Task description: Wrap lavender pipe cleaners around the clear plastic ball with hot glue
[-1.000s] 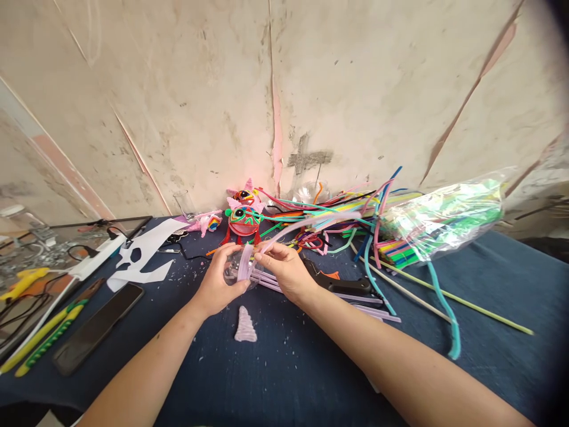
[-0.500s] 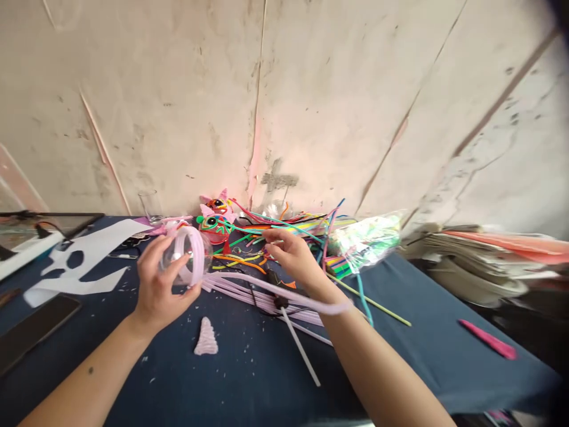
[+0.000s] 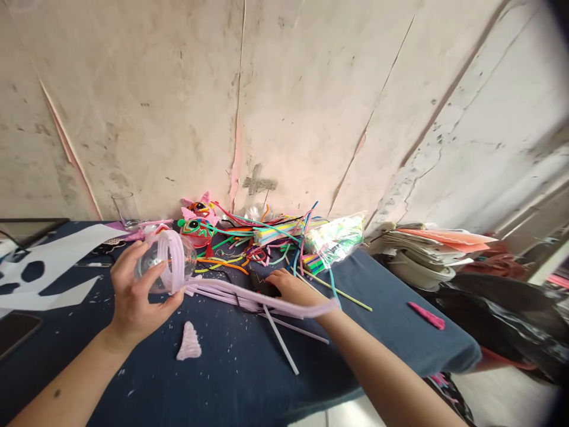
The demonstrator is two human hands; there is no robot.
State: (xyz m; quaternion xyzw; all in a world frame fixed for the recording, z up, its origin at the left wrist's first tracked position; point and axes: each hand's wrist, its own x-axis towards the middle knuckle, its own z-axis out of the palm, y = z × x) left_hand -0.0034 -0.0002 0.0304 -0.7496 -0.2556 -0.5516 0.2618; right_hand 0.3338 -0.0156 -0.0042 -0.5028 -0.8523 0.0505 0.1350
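One banded ball sits clasped in the left grip; right grip, can't tell.

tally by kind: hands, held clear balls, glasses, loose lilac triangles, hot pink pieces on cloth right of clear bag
Hands: 2 (left hand, right hand)
Held clear ball: 1
Glass: 1
Lilac triangle: 1
Hot pink piece: 1
Total: 6

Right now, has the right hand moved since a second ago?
Yes, the right hand has moved right, farther from the fuzzy triangle.
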